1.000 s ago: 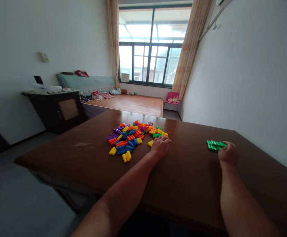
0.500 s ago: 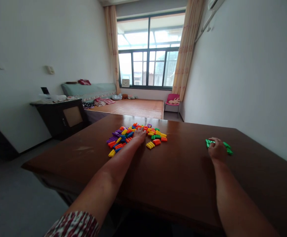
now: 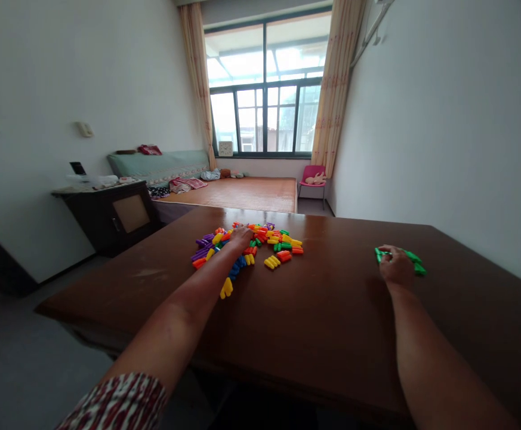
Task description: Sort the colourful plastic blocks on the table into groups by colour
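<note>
A loose pile of small plastic toy pieces (image 3: 286,241) in purple, yellow, orange, blue, green and red lies on the brown table (image 3: 314,316). My left hand (image 3: 241,237) reaches into the far part of this pile, its fingertips down among the pieces; whether they grip one is hidden. Over on the right, my right hand (image 3: 395,267) rests on a small group of green toy pieces (image 3: 415,258). Its fingers curl round a green piece (image 3: 380,254) at the group's left side. Yellow pieces (image 3: 227,288) lie beside my left forearm.
Beyond the table stands a bed (image 3: 251,191) with cloths and soft toys on it. A dark cabinet (image 3: 108,209) is at the left, and a pink chair (image 3: 313,179) with a doll stands by the window (image 3: 264,113). The table's near edge runs below my forearms.
My left hand has moved a little left and back within the pile, and some blue and yellow pieces have shifted to the right of my forearm. My right hand stays at the green pieces.
</note>
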The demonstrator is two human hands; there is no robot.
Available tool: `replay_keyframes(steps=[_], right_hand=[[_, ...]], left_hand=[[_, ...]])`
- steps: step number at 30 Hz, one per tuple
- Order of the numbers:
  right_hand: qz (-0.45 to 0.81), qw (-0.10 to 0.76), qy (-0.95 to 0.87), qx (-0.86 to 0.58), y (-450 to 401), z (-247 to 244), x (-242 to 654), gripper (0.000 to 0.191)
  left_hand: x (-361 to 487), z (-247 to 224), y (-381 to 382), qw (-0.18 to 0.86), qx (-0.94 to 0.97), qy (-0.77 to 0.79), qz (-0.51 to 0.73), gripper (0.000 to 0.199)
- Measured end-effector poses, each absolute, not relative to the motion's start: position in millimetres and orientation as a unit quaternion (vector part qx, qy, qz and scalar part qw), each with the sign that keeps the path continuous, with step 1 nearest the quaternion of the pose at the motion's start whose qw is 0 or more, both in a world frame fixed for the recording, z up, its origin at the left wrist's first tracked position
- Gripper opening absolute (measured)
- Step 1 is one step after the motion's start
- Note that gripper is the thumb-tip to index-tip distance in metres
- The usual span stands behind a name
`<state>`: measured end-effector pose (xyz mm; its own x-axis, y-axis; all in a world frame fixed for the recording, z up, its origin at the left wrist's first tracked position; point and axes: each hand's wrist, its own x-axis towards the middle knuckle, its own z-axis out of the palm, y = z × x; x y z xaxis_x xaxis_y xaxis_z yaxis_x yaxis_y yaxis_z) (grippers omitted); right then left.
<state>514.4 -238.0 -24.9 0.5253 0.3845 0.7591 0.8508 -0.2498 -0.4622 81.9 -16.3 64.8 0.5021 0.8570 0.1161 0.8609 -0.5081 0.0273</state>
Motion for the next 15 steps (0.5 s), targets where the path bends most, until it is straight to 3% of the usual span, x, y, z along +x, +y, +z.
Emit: replay_keyframes(steps=[8, 15], right_hand=[[-0.258, 0.447, -0.425, -0.744, -239.0, -21.6, 510.0, 0.028], [-0.251, 0.440, -0.428, -0.749, -239.7, -9.9, 498.8, 0.030]], left_hand=[[106.6, 41.5, -10.4, -0.018, -0.864, -0.502, -0.044, 0.031], [116.3, 49.0, -25.8, -0.034, -0.871, -0.478, -0.110, 0.020]])
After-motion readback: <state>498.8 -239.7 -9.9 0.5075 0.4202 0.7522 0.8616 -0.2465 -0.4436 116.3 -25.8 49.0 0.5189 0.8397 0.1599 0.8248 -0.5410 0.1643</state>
